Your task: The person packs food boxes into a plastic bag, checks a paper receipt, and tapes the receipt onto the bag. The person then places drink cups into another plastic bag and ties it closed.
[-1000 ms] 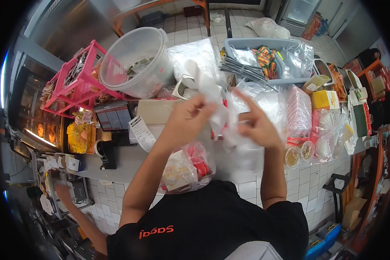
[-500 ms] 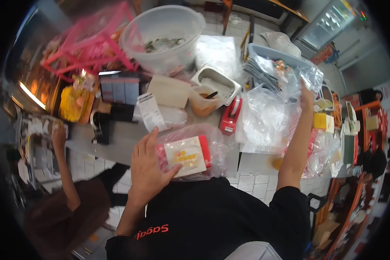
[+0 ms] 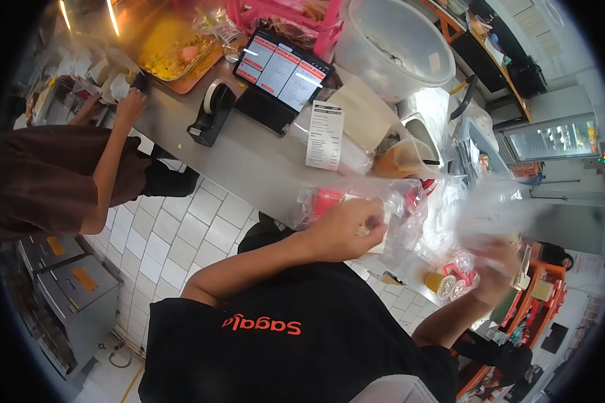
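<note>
My left hand [image 3: 343,230] is closed, fingers curled together, over a clear plastic package [image 3: 407,215]. A red item [image 3: 327,200] shows through the plastic beside the knuckles, and part of a white box shows behind the hand. What those fingers pinch, if anything, is hidden. On the right, my right hand [image 3: 496,269] is smeared by motion, with a thin clear plastic bag [image 3: 497,209] lifted in it. Below that bag, small lidded cups [image 3: 444,285] stand near the table edge.
A receipt [image 3: 325,134], tablet [image 3: 282,70] and tape dispenser [image 3: 213,111] are on the metal table [image 3: 238,161]. Behind are a clear tub [image 3: 393,50] and a container of orange sauce [image 3: 402,161]. Another person in a brown shirt [image 3: 44,181] works at the left.
My view has turned, shifting the scene. My right hand has come from the blue bin back toward me with a clear plastic bag. My left hand has gone from spread to curled.
</note>
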### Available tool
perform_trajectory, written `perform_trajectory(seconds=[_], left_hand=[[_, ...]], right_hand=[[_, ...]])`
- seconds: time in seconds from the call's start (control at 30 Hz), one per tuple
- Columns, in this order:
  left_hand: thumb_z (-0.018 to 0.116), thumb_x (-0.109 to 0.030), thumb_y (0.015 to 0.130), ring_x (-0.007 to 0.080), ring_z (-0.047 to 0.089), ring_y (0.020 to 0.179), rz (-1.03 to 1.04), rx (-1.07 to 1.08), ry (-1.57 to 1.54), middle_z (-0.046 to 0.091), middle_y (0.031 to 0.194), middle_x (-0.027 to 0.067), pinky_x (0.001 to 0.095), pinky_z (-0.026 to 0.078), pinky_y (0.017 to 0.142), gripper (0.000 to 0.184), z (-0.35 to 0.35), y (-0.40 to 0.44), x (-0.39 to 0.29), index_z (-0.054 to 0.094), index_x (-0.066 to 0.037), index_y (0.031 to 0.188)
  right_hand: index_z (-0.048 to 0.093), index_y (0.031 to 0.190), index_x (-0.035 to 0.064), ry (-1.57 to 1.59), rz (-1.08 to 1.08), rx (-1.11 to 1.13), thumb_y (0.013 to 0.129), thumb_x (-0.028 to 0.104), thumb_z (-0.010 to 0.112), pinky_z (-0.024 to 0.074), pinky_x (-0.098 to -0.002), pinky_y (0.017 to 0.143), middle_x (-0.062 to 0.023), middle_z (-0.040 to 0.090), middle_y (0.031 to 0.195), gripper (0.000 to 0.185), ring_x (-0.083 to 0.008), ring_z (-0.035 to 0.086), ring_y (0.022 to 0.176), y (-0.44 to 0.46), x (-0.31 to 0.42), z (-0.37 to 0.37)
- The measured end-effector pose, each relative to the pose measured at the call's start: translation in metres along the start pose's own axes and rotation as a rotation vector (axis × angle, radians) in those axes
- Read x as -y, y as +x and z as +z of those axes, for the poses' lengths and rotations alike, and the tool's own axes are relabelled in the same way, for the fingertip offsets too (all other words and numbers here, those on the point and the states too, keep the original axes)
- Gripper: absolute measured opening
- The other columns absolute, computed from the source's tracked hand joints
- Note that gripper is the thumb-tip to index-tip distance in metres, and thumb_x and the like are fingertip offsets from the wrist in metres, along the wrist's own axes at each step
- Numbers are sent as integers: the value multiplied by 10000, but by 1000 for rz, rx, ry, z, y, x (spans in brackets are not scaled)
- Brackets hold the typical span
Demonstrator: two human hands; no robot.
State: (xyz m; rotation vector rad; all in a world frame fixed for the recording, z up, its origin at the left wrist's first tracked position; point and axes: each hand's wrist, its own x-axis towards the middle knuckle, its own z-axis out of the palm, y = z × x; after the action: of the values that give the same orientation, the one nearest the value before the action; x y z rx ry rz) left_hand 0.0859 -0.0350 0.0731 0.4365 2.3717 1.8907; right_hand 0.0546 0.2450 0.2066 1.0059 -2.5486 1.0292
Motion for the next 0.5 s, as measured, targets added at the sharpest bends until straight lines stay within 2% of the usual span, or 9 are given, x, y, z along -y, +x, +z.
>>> perform_trajectory(seconds=[0.03,0.07,0.1,0.17,0.2,0.27,0.37,0.47,0.5], left_hand=[[629,-82,853,290,616,774,47,-98,-337,629,869,129,384,496,730,102,-14,-6,-2,633,-16,930],[621,-77,826,312,586,819,11,-131,-562,608,899,151,396,470,742,105,-23,-17,-7,598,-4,898],[621,-77,826,312,586,819,9,-133,-574,608,899,151,396,470,742,105,-34,-22,-10,598,-4,898],[650,-97,813,332,581,932,332,-128,-224,624,1001,166,428,456,814,113,-53,-29,-11,588,-13,855],[650,-97,813,332,581,932,335,-131,-233,624,1001,166,428,456,814,113,-57,-30,-10,588,-13,855],[672,-72,818,358,523,1209,452,-5,-144,602,1225,177,439,399,1011,83,-62,-28,-7,602,-29,826],[678,-74,809,380,462,1279,486,92,-284,576,1265,194,475,352,1056,110,-63,-28,0,578,-32,787],[680,-86,778,359,559,1067,573,-6,-279,620,1084,176,462,429,924,138,-64,-29,2,554,-37,751],[680,-86,778,359,559,1067,573,-14,-285,620,1084,176,462,429,924,138,-66,-32,3,554,-37,751]], right_hand=[[718,922,9,-2,41,325,655,11,691,525,-367,755,-158,697,930,269,-325,680,884,40,28,30],[703,1006,20,-1,129,425,683,-48,685,525,-367,764,-161,690,963,331,-329,675,881,52,32,65],[677,1079,36,87,141,532,748,-13,678,525,-376,782,-151,691,1007,335,-347,666,898,59,24,97],[670,1074,31,95,197,839,778,-1,666,529,-387,783,-142,690,943,298,-364,669,886,66,6,147],[656,1118,55,239,117,819,819,73,650,515,-392,862,-129,680,1054,299,-323,655,1011,54,-12,171],[652,1124,57,312,65,898,823,84,650,511,-393,870,-130,674,1066,303,-321,648,1023,42,-31,213],[646,1134,59,214,82,1014,828,100,649,503,-395,883,-131,665,1085,309,-318,638,1041,37,-34,261],[640,1144,61,149,103,1069,833,116,649,496,-398,896,-133,656,1104,316,-315,628,1059,39,-29,269],[638,1147,61,134,111,1082,835,122,648,494,-398,900,-134,653,1110,319,-314,624,1065,39,-27,265]])
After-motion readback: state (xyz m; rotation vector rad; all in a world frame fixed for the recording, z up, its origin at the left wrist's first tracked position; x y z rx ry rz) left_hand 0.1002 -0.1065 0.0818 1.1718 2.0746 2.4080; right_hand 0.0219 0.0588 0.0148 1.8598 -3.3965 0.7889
